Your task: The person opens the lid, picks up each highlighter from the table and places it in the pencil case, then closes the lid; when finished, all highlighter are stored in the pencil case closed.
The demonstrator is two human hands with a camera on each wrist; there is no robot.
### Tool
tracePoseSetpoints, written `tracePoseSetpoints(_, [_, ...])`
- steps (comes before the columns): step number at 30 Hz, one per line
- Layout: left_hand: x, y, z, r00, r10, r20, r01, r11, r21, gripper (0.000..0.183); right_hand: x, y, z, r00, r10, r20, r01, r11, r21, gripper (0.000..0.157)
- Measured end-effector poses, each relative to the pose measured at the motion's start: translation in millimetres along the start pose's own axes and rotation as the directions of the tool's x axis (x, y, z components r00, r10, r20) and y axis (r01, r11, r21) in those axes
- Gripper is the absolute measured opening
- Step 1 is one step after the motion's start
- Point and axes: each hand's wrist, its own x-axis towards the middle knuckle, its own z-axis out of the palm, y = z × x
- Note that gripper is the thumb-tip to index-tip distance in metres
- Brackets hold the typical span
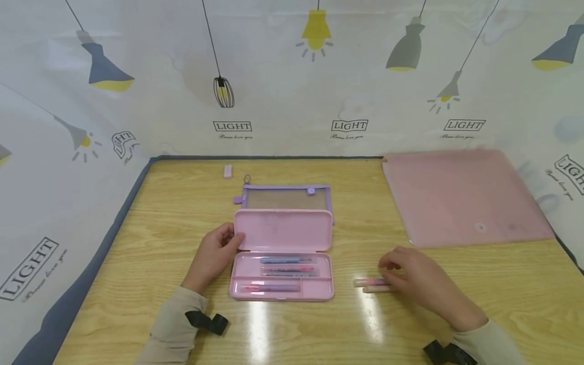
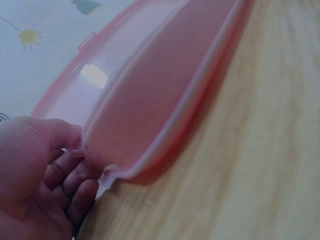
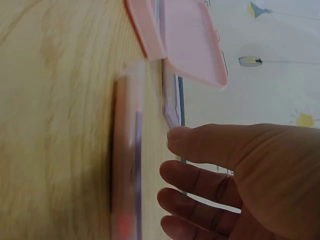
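Observation:
A pink pencil case (image 1: 282, 299) lies with its lid (image 1: 283, 230) raised on the wood table. Several pens (image 1: 286, 260) lie in its compartments, pink and blue among them. My left hand (image 1: 213, 253) pinches the lid's left edge between thumb and fingers; the left wrist view shows the thumb (image 2: 60, 132) on the rim. To the right of the case, a clear-capped pen (image 1: 365, 282) and a pale pink stick (image 1: 376, 289) lie side by side. Right by them is my right hand (image 1: 415, 279), its fingers loosely bent and apart from the pens in the right wrist view.
Behind the raised lid lies a purple-edged mesh zip pouch (image 1: 287, 187). A small pink eraser (image 1: 228, 171) sits farther back on the left. At the back right, a pink translucent folder (image 1: 465, 197) lies flat. A printed curtain (image 1: 283, 61) encloses the table's back and sides.

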Motion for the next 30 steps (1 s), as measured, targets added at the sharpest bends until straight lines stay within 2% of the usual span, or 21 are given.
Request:
tracePoseSetpoints(10, [1.1,-1.2,0.0,1.0,0.005,0.001,-0.005,1.0,-0.004,0.023,-13,18,3.0,0.999,-0.032,-0.024,0.033,0.999,0.006,0.013])
tracePoseSetpoints(24, [2.4,-4.7,1.4,1.0,0.022,-0.004,-0.022,1.0,-0.019,0.021,-13,27,8.6,0.991,-0.128,-0.041,0.129,0.992,0.019,0.013])
tracePoseSetpoints(30, [1.8,-4.4,0.9,1.0,0.024,-0.001,-0.024,0.999,-0.024,0.021,-12,28,9.7,0.99,-0.137,-0.035,0.137,0.991,-0.001,0.014])
